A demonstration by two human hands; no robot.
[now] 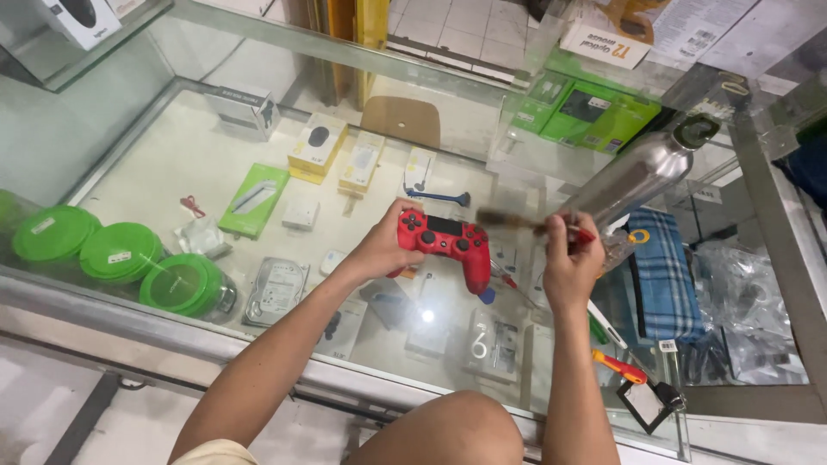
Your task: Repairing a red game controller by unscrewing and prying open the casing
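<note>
My left hand grips the left handle of a red game controller with black buttons, held above a glass display counter. My right hand is closed on a red-handled brush, whose blurred bristle end points left just above the controller's right side. The brush does not clearly touch the controller.
A steel bottle lies right of my hands beside a blue checked cloth. An orange-handled screwdriver and a small black-edged piece rest at the counter's near right. Under the glass sit green round tubs, boxed goods and a hard drive.
</note>
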